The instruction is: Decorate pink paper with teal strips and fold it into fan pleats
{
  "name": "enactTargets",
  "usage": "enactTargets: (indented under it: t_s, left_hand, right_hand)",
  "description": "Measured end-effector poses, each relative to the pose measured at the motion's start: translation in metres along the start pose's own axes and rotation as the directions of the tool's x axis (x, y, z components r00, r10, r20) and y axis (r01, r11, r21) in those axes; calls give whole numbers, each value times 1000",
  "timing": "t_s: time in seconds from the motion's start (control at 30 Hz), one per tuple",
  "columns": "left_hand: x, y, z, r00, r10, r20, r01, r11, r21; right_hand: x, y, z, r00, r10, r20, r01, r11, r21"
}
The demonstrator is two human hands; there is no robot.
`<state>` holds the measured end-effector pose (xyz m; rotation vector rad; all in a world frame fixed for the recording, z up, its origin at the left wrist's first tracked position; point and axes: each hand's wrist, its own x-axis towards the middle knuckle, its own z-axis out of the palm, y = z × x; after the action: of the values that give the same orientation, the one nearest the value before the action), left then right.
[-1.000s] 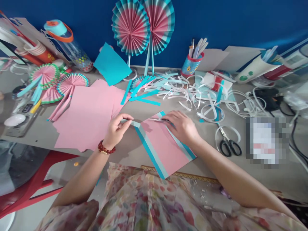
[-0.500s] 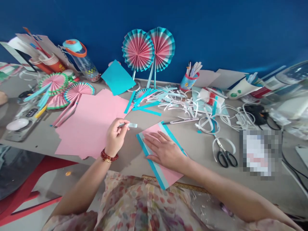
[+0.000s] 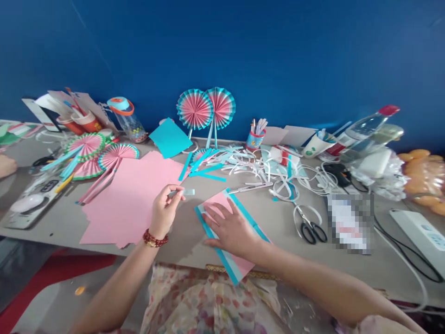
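My left hand pinches a short, pale bluish strip, apparently paper, between thumb and fingers. It hovers beside the right edge of the stacked pink paper sheets. Flat on a pink sheet lies my right hand, its fingers spread. That sheet carries pale and bright blue bands along two opposite sides, partly covered by the hand. Just beyond its top corner rests a slim white tool, perhaps a craft knife. Loose blue paper strips lie farther back.
Finished paper fans stand against the blue wall. At the right are scissors, tangled white strips, cables and a power strip. At the left lie more fans and a phone. Another person's hand shows at the left edge.
The view has tilted up, showing more wall and more of the right side. My left hand still pinches the strip; the right fingers are spread a little wider on the sheet.
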<state>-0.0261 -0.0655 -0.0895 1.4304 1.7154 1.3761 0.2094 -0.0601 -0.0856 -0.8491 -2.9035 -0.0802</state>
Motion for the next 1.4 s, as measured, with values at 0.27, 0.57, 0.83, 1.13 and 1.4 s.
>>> enactTargets:
  t_s: [0.27,0.57,0.83,1.13,1.4]
  left_hand:
    - [31,30,1,980,135,144,-141,989,31]
    - [107,53,123,778,453,435,-502,865,-1]
    - [35,23,95,149,507,849,-894,436,-103]
    - [16,4,54,233,370,899,-846,533,0]
    - [30,35,14,400,406,821,-395,885,-246]
  right_hand:
    - [-21,-1,-16,998,42,-40,-37,992,118]
    - [-86,-35,-7,994,-74,82,52,969,243]
    - [-100,-17,-5,996,-70,63,36,901,432]
    - [-93,4,-17,998,-40,-53,58,915,399]
    - [-105,52,-16,943,283,-176,-99,743,662]
